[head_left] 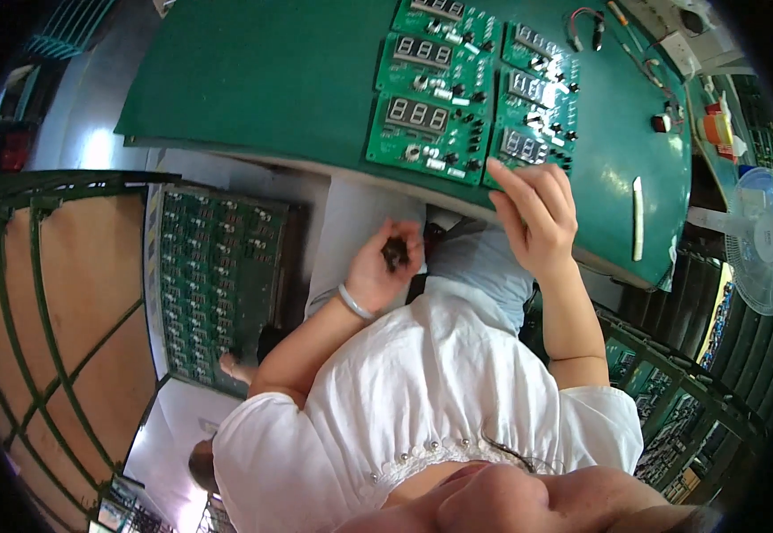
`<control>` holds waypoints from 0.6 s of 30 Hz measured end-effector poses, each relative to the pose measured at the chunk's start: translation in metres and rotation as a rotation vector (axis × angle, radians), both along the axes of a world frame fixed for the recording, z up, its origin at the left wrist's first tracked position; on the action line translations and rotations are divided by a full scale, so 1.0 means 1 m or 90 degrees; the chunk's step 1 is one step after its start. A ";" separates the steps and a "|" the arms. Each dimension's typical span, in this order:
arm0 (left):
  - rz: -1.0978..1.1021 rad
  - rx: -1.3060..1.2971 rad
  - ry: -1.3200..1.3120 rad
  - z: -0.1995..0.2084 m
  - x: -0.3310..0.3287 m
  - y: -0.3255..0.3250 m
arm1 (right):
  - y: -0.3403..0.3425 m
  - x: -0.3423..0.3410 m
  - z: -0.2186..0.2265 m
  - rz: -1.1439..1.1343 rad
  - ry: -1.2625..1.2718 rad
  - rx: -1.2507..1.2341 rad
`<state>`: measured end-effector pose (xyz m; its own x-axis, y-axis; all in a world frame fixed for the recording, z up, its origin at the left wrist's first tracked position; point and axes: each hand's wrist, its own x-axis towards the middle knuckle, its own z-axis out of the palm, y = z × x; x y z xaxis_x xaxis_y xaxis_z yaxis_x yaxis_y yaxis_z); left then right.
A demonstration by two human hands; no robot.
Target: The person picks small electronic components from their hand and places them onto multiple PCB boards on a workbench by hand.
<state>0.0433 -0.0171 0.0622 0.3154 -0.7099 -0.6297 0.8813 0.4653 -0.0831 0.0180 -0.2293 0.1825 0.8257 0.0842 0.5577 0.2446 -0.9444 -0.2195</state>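
Observation:
A clump of small dark parts (395,254) lies in the cupped palm of my left hand (380,268), held low between my lap and the table edge. Its fingers curl round the parts, whose kind I cannot make out. Over the table's front edge is my right hand (539,216), bent, with index finger and thumb apart and nothing visible between them. Its fingertips are beside the nearest right-hand circuit board (521,145), partly covering its lower corner. Left of it sits another green circuit board (423,139) with a three-digit display, small black parts and a round component.
More such boards (431,67) run back in two columns on the green table (253,71). A white stick (638,218) lies at right, before a fan (755,235). Wires (595,27) lie far right. At left stands a rack panel of boards (218,284); another person's hand (237,367) reaches there.

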 end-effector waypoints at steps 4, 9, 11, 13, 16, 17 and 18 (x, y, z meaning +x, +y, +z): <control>0.025 -0.086 -0.147 0.016 0.008 0.001 | 0.025 -0.019 -0.012 0.141 0.066 0.150; 0.031 -0.152 -0.198 0.036 0.007 0.002 | 0.040 -0.031 -0.035 0.137 0.139 0.200; 0.036 -0.179 -0.211 0.044 0.005 0.002 | 0.042 -0.030 -0.033 0.125 0.142 0.206; 0.030 -0.179 -0.233 0.050 0.002 0.001 | 0.049 -0.032 -0.032 0.112 0.149 0.214; 0.013 -0.176 -0.240 0.054 0.000 0.000 | 0.052 -0.029 -0.034 0.150 0.143 0.252; 0.003 -0.171 -0.224 0.054 0.000 0.000 | 0.052 -0.028 -0.032 0.151 0.154 0.249; 0.004 -0.171 -0.222 0.054 -0.001 0.000 | 0.053 -0.028 -0.031 0.155 0.164 0.246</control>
